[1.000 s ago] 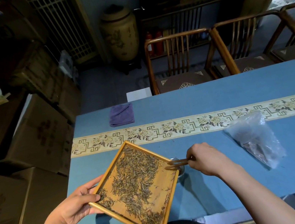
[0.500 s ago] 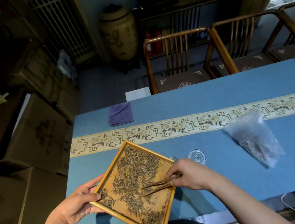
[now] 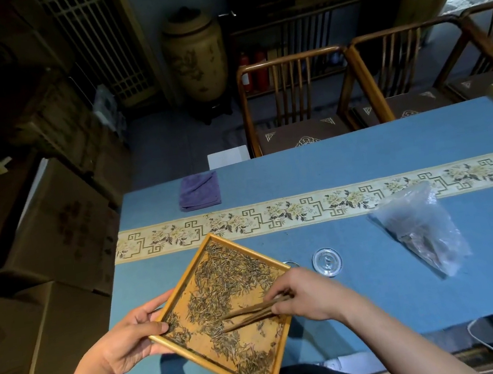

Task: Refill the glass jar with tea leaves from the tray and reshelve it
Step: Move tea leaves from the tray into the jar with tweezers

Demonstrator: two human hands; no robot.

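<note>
Left hand [image 3: 127, 341] grips the lower-left edge of the wooden tray [image 3: 198, 359], thumb over the rim, fingers underneath; tray is lifted and tilted over the near edge of the blue table [image 3: 360, 160], lower centre of frame. Tea leaves [image 3: 229, 282] spread across most of the tray floor, with a denser clump at the bottom corner. Right hand [image 3: 311, 295] closed around wooden tongs [image 3: 251, 313], tips pointing left and resting among the leaves; whether any leaves are pinched cannot be told. Just right of the tray, a round glass lid [image 3: 326, 261] lies flat on the cloth. Only a sliver of glass jar rim [image 3: 292, 263] shows behind the tray's right corner. Clear plastic bag [image 3: 421, 230] lies at right; folded purple cloth [image 3: 198, 191] sits upper centre.
</note>
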